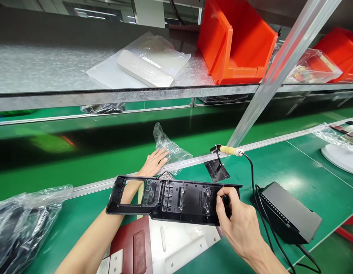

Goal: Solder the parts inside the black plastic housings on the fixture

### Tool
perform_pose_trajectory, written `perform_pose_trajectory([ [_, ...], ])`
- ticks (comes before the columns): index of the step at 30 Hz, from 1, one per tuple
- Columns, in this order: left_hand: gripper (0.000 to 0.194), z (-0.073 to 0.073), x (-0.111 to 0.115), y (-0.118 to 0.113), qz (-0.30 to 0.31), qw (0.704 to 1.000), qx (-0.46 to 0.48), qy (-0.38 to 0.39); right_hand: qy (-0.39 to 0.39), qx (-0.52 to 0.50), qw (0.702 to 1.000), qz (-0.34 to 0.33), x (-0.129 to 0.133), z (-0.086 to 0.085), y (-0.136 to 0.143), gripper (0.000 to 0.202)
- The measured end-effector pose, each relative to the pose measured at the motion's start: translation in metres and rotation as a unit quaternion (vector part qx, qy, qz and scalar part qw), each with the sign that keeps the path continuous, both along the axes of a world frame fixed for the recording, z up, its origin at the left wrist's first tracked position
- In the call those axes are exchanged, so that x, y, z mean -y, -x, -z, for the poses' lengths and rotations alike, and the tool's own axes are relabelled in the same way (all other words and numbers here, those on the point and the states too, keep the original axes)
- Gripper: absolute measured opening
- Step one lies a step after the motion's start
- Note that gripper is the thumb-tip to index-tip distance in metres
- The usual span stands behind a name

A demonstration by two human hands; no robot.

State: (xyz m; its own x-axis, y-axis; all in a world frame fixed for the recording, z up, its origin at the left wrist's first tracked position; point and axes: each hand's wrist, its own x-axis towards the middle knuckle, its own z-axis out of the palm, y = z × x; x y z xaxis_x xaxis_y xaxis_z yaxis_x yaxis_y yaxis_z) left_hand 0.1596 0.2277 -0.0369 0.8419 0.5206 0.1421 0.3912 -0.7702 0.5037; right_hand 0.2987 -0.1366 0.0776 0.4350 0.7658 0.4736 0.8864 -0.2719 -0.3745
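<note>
A long black plastic housing (190, 201) with ribs, screw posts and a rectangular opening is held up in front of me. My right hand (239, 217) grips its right end between thumb and fingers. Beyond the housing, my left hand (154, 161) reaches out with fingers stretched, by a crumpled clear plastic bag (172, 146); whether the fingertips press on it I cannot tell. My left forearm shows through the housing's opening. Below lies a white and dark red fixture (185, 243), partly covered. A small tray of screws (166, 175) peeks out behind the housing's top edge.
A soldering iron with a yellow handle (229, 150) rests in a holder; its cable runs to a black and grey box (290, 213). Bagged black parts (28, 224) lie at left. Overhead, a shelf edge (122, 97) carries an orange bin (239, 45). A metal post (273, 80) slants down.
</note>
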Motion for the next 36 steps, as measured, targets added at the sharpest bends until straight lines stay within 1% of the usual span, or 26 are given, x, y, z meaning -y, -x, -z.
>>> perform_pose_trajectory([
  [2, 0.055, -0.001, 0.001, 0.006, -0.014, 1.0, 0.008, -0.009, -0.013, 0.019, 1.0, -0.003, -0.001, 0.001, 0.002, 0.007],
  [5, 0.055, -0.002, 0.004, 0.023, -0.046, 0.999, 0.019, -0.02, -0.036, 0.048, 0.998, -0.006, -0.001, 0.002, 0.004, 0.007],
  [11, 0.053, -0.005, 0.017, 0.068, -0.121, 0.991, 0.045, -0.039, -0.083, 0.126, 0.988, -0.028, 0.002, 0.001, 0.011, 0.01],
  [15, 0.052, -0.004, 0.019, 0.097, -0.168, 0.982, 0.065, -0.059, -0.116, 0.168, 0.978, -0.042, 0.005, 0.0, 0.014, 0.016],
  [18, 0.052, -0.001, 0.02, 0.118, -0.195, 0.974, 0.083, -0.081, -0.134, 0.184, 0.972, -0.052, 0.008, 0.0, 0.016, 0.019],
  [21, 0.052, 0.001, 0.026, 0.142, -0.212, 0.966, 0.102, -0.105, -0.144, 0.2, 0.967, -0.063, 0.01, 0.001, 0.017, 0.022],
  [24, 0.054, 0.001, 0.037, 0.168, -0.218, 0.96, 0.12, -0.128, -0.148, 0.206, 0.964, -0.076, 0.01, 0.002, 0.017, 0.023],
  [26, 0.054, 0.0, 0.046, 0.187, -0.226, 0.956, 0.128, -0.139, -0.164, 0.206, 0.961, -0.083, 0.009, 0.003, 0.017, 0.021],
  [30, 0.053, -0.005, 0.065, 0.221, -0.271, 0.945, 0.124, -0.136, -0.195, 0.209, 0.954, -0.088, 0.007, 0.005, 0.019, 0.019],
  [34, 0.053, -0.011, 0.087, 0.246, -0.303, 0.934, 0.122, -0.147, -0.201, 0.222, 0.95, -0.09, 0.008, 0.007, 0.02, 0.021],
  [36, 0.054, -0.012, 0.099, 0.255, -0.321, 0.927, 0.124, -0.15, -0.204, 0.225, 0.948, -0.091, 0.008, 0.007, 0.02, 0.021],
])
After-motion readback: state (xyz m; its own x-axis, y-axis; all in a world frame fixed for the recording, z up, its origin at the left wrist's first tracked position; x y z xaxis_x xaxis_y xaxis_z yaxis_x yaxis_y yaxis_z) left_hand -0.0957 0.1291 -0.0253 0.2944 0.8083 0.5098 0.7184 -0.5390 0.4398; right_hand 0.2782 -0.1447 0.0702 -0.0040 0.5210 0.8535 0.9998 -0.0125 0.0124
